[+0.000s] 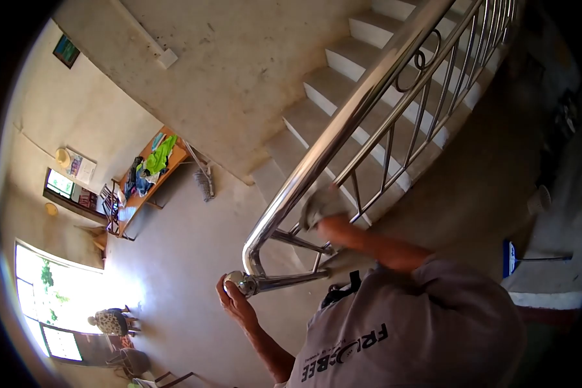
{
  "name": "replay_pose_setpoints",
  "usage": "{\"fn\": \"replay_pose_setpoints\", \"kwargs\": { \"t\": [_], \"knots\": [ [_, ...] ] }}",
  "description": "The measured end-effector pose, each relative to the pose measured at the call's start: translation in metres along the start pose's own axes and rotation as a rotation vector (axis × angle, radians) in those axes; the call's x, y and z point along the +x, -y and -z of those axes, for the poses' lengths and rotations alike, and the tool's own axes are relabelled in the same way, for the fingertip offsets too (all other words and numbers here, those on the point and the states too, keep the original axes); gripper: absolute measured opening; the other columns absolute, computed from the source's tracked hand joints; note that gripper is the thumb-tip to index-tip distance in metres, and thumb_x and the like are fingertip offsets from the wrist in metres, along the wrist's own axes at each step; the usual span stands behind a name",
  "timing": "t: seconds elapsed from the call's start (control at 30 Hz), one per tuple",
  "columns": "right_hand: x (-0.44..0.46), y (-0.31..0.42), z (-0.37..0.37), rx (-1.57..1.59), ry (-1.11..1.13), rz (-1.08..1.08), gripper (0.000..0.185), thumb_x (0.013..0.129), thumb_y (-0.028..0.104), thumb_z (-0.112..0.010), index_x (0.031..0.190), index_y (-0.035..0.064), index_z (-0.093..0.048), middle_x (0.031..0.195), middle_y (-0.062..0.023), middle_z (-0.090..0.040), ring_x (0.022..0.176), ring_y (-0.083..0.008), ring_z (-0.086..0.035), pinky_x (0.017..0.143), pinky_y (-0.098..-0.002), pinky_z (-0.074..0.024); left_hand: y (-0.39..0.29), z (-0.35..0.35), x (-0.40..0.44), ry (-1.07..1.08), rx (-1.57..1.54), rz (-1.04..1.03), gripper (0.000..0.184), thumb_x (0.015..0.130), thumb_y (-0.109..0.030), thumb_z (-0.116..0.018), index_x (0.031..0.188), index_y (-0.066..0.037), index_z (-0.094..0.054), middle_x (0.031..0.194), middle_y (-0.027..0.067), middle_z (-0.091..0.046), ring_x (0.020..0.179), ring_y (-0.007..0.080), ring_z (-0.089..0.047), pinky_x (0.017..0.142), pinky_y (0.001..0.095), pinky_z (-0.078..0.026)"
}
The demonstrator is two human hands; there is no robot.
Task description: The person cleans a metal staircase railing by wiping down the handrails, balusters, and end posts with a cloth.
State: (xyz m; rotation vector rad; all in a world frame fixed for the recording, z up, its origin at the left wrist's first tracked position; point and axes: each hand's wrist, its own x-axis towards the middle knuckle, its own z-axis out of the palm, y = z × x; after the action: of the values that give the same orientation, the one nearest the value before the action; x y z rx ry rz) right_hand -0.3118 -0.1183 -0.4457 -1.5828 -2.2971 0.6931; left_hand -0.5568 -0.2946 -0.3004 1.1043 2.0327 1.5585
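A shiny metal handrail [317, 150] slopes down alongside the stairs and bends at its lower end. There, a round metal ball [241, 282] caps the rail, and my left hand [239, 307] is closed around its outer side. My right hand [333, 221] presses a grey cloth [323, 205] at the railing's bars, below the handrail. The fingers of that hand are mostly hidden by the cloth and smeared by motion. Part of the lower railing is hidden behind my right arm.
Concrete stairs [307, 119] rise behind the railing. A wooden table [168, 169] with clothes stands by the far wall. Another person [112, 321] bends near the bright doorway. A blue-headed broom [509, 258] lies at the right, with a bucket [538, 200] beyond it.
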Motion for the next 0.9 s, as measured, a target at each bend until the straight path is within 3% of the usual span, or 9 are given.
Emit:
{"fn": "replay_pose_setpoints", "kwargs": {
  "t": [0.13,0.2,0.33,0.43,0.5,0.6,0.67,0.7,0.9],
  "knots": [
    [-0.024,0.043,0.025,0.057,0.462,0.018,0.027,0.079,0.026,-0.069,0.099,0.0079,-0.073,0.115,-0.0184,-0.065,0.106,-0.0367,-0.062,0.096,-0.0433,-0.0482,0.011,0.004,0.005,-0.002,0.048,-0.022,0.043,0.102,-0.036,-0.046,0.124,0.0,-0.057,0.105,0.0147,-0.063,0.094,0.0227,-0.059,0.082,0.0353,-0.05],
    [-0.035,0.018,0.023,0.534,-0.311,0.282,0.037,0.079,0.031,-0.067,0.111,0.0111,-0.069,0.105,-0.0169,-0.07,0.103,-0.0381,-0.064,0.094,-0.0453,-0.049,0.021,0.006,0.006,-0.01,0.003,-0.005,0.043,0.102,-0.035,-0.046,0.125,0.0,-0.057,0.106,0.0151,-0.064,0.095,0.0234,-0.059,0.083,0.0359,-0.05],
    [-0.04,-0.07,0.124,0.653,-0.59,-0.063,0.055,0.08,0.038,-0.077,0.119,0.0033,-0.061,0.103,-0.0158,-0.068,0.093,-0.0315,-0.066,0.084,-0.0423,-0.0512,0.016,0.011,0.013,0.001,0.04,0.001,0.04,0.101,-0.03,-0.051,0.122,0.003,-0.059,0.108,0.0161,-0.065,0.098,0.0242,-0.061,0.085,0.0365,-0.05],
    [-0.041,-0.128,0.206,0.735,-0.795,-0.364,0.052,0.088,0.054,-0.069,0.086,0.0021,-0.065,0.068,-0.0069,-0.059,0.07,-0.0204,-0.058,0.068,-0.0393,-0.0471,-0.007,-0.001,0.022,-0.079,0.178,-0.116,0.035,0.098,-0.021,-0.054,0.12,0.004,-0.061,0.111,0.017,-0.065,0.1,0.0239,-0.062,0.085,0.0363,-0.051],
    [-0.028,-0.134,0.245,0.895,-1.132,-0.094,0.064,0.093,0.062,-0.056,0.068,0.003,-0.054,0.059,-0.0043,-0.048,0.065,-0.0147,-0.047,0.061,-0.0404,-0.0403,-0.006,-0.014,0.026,-0.092,0.041,-0.136,0.028,0.096,-0.015,-0.056,0.114,0.005,-0.064,0.103,0.0161,-0.068,0.095,0.023,-0.064,0.083,0.0356,-0.052],
    [-0.008,-0.12,0.247,0.817,-1.046,-0.296,0.066,0.101,0.061,-0.04,0.07,0.003,-0.052,0.064,-0.0019,-0.048,0.067,-0.016,-0.043,0.062,-0.0418,-0.0388,-0.007,-0.022,0.027,-0.219,0.258,-0.097,0.026,0.095,-0.015,-0.055,0.103,0.005,-0.068,0.086,0.0133,-0.07,0.083,0.0223,-0.066,0.077,0.0351,-0.053],
    [0.031,-0.119,0.187,0.894,-1.224,-0.085,0.052,0.104,0.047,-0.043,0.133,0.0042,-0.052,0.105,-0.003,-0.057,0.098,-0.02,-0.054,0.091,-0.0373,-0.0445,0.0,-0.02,0.027,-0.216,0.235,-0.14,0.026,0.095,-0.015,-0.055,0.103,0.005,-0.068,0.087,0.0133,-0.07,0.083,0.0223,-0.065,0.077,0.0352,-0.053],
    [0.023,-0.104,0.175,0.797,-1.236,0.012,0.049,0.105,0.043,-0.041,0.132,0.0036,-0.051,0.116,-0.0081,-0.055,0.113,-0.0231,-0.049,0.105,-0.0371,-0.0355,0.001,-0.022,0.027,-0.226,0.215,-0.167,0.026,0.095,-0.016,-0.055,0.104,0.006,-0.068,0.088,0.0133,-0.07,0.083,0.0223,-0.065,0.076,0.0353,-0.053],
    [-0.014,-0.156,0.139,0.835,-0.761,-0.219,0.045,0.098,0.049,-0.05,0.095,0.0053,-0.055,0.084,-0.013,-0.06,0.079,-0.031,-0.058,0.073,-0.0445,-0.0448,0.009,-0.018,0.027,-0.205,0.236,-0.193,0.026,0.096,-0.016,-0.055,0.102,0.006,-0.067,0.087,0.0128,-0.069,0.082,0.0216,-0.064,0.075,0.0353,-0.052]
  ]
}}
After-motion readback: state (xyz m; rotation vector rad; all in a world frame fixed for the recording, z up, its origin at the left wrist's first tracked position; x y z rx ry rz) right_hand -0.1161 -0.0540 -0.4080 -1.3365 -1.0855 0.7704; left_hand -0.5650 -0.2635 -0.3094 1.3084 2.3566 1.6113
